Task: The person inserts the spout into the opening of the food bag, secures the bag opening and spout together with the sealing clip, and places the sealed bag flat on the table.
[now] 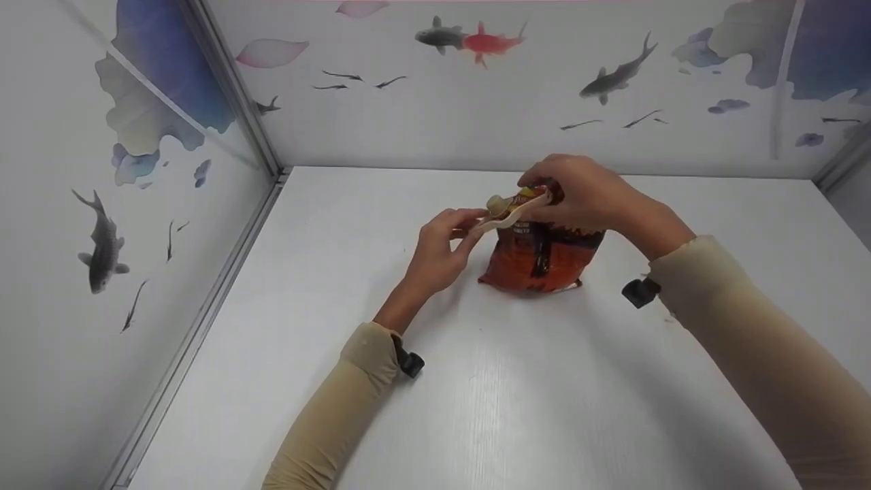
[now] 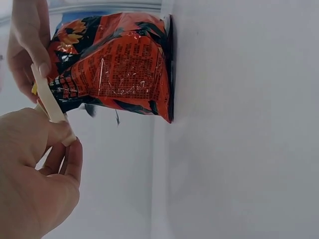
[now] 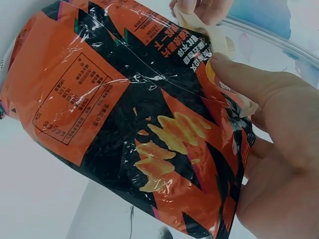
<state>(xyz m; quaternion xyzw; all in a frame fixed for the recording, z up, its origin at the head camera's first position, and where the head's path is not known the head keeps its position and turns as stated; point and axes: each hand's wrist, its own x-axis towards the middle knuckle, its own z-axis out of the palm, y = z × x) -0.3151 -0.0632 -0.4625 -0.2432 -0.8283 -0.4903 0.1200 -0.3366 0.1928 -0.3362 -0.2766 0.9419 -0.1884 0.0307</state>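
A red-orange and black chip bag (image 1: 541, 255) stands on the white table, its printed panels showing in both wrist views. Across its gathered top runs a cream-coloured bag clip (image 1: 507, 221), a long thin strip with a round knob (image 1: 499, 204) beside it. My left hand (image 1: 439, 255) pinches the strip's left end between thumb and fingers; the left wrist view shows this end of the clip (image 2: 50, 97) off the bag's side. With thumb and curled fingers, my right hand (image 1: 588, 190) grips the bag's top right corner. The right thumb (image 3: 244, 77) lies over the clip there, covering part of it.
The white table (image 1: 422, 408) spreads around the bag. Behind it rises a white panel (image 1: 408, 136) with painted fish, and another panel (image 1: 54, 224) borders the left side along a metal rail (image 1: 197, 327). Small black cameras sit at both sleeve cuffs.
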